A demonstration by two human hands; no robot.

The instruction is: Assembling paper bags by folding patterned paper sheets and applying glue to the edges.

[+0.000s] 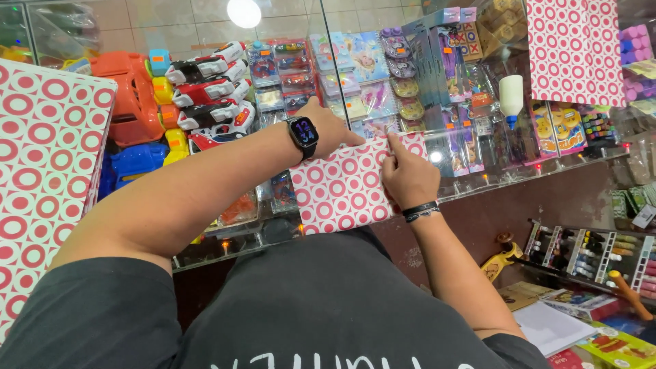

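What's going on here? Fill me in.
A person is pressing both hands on a parcel wrapped in pink-and-white circle paper lying on a glass counter. The left hand lies flat along the top edge; the right hand pins the paper with its forefinger. Toys fill the case below.

Bright, even indoor light fills the scene. 1 round ceiling lamp reflection [244,12] glares white on the glass counter top [478,171], with a smaller bright spot further right on the glass. Colours look saturated and the centre is sharp. The wide lens bends the edges. Shadows are soft, darkest beneath the counter. The nearby dark shirt [328,301] is slightly soft.
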